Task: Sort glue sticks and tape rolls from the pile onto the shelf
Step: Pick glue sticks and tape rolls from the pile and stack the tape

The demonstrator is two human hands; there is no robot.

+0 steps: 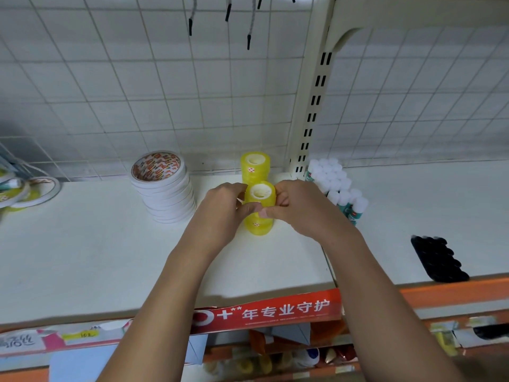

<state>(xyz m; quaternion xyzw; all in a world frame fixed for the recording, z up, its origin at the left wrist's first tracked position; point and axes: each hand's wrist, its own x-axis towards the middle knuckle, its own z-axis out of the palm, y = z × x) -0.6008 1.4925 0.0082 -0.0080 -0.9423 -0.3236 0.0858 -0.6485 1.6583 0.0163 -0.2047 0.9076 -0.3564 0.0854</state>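
Fingers of the left hand (223, 210) and right hand (298, 205) pinch the upper part of a translucent yellow tape stack (259, 227), one hand on each side. It stands upright on the white shelf (82, 257), long axis vertical, core hole facing up. Just beyond the hands stands a second yellow stack (254, 168). White tape rolls (165, 191) sit left of the left hand, white-capped glue sticks (337, 188) right of the right hand.

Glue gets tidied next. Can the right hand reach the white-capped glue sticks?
Probably yes, once it lets go: the right hand grips the front stack of yellow tape rolls, and the white-capped glue sticks stand close beside it, nothing visible between.
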